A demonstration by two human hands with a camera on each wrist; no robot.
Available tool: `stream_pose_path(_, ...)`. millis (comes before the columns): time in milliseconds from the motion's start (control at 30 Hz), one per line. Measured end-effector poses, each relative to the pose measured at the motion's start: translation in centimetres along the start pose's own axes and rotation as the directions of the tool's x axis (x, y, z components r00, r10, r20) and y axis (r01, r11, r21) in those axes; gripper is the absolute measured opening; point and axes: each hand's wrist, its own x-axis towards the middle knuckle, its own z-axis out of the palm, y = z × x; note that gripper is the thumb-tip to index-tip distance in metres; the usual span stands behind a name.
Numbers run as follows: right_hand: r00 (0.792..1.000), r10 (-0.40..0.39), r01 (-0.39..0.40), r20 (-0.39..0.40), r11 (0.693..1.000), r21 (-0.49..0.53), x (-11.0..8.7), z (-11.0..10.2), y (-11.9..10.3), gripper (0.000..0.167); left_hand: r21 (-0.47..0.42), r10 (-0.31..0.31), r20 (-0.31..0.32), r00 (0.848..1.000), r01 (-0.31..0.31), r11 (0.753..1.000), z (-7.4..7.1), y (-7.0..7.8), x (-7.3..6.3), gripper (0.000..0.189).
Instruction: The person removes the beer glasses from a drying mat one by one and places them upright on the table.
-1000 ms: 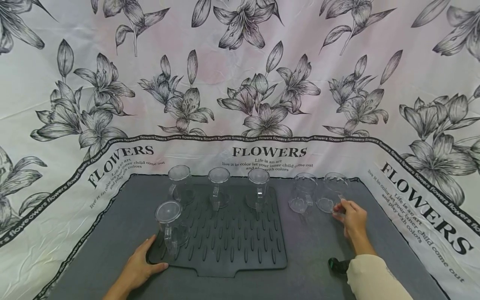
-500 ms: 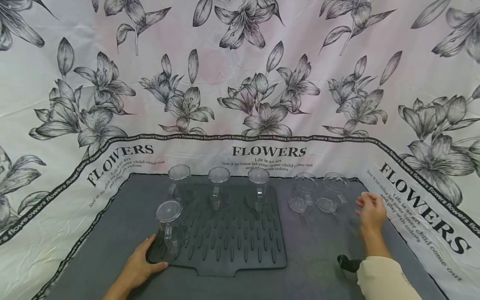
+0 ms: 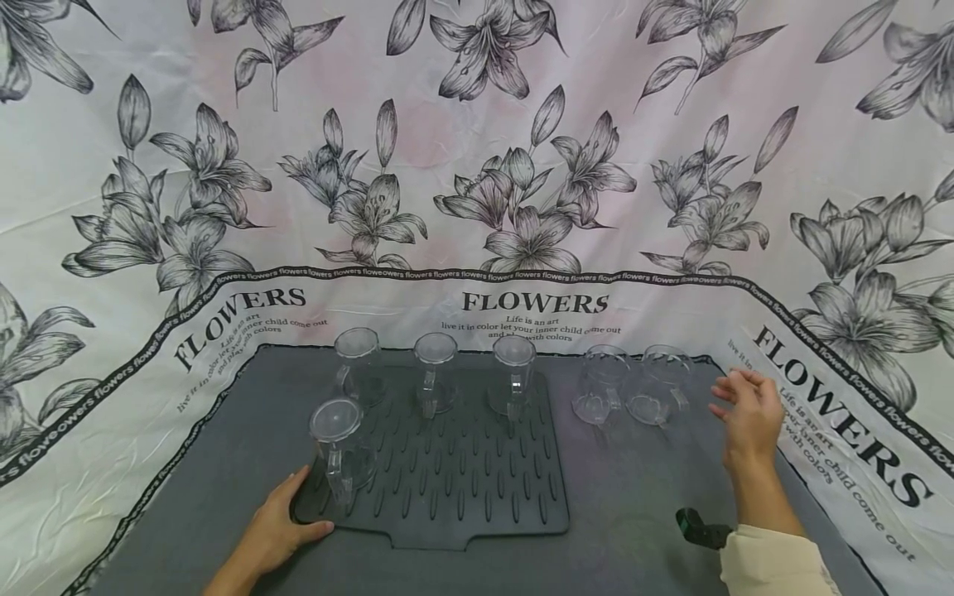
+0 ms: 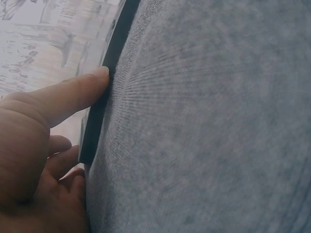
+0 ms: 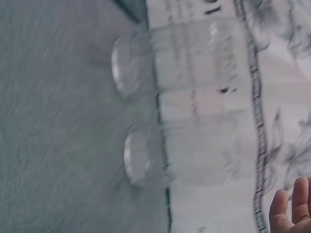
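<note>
My left hand (image 3: 277,523) rests at the front left corner of a dark ribbed drying mat (image 3: 477,488). In the left wrist view its straight thumb (image 4: 80,92) touches the mat's edge (image 4: 109,73). On the mat, several clear glass mugs stand upside down: one at the front left (image 3: 335,447), and a back row of left (image 3: 359,368), middle (image 3: 436,372) and right (image 3: 513,372). Two clear mugs, one (image 3: 602,385) beside another (image 3: 659,385), stand upright on the table to the right. Past them my right hand (image 3: 753,418) hovers, relaxed and holding nothing.
A grey cloth (image 3: 619,497) covers the table. Behind and on both sides hangs a white curtain (image 3: 402,323) with flower prints. A dark strap-like object (image 3: 704,530) is at the right wrist, beside the cream sleeve (image 3: 775,563).
My right hand has let go of the rightmost mug and moved away to the right, its fingers loosening. My left hand and the mugs have stayed in place.
</note>
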Motion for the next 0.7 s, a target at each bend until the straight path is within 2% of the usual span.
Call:
stream_pose_path(233,0.993,-0.097,0.096,0.068,0.995,0.025,-2.9,1.5,-2.4,0.020,-0.008,-0.008,0.002,1.000,0.008,1.000,0.0,0.1,-0.1,0.110)
stream_pose_path(400,0.972,-0.194,0.181,0.132,0.978,0.105,-5.4,2.5,-4.1,0.022,-0.010,-0.004,-0.003,1.000,0.004,1.000,0.0,0.1,0.0,0.110)
stream_pose_path(567,0.928,-0.307,0.261,0.209,0.940,0.221,-7.7,3.5,-5.6,0.023,-0.013,-0.001,-0.009,1.000,0.001,1.000,0.1,0.1,0.0,0.110)
stream_pose_path(700,0.889,-0.381,0.292,0.254,0.899,0.328,-9.1,4.1,-6.4,0.021,-0.016,0.001,-0.011,1.000,-0.001,1.000,0.1,0.1,0.0,0.109)
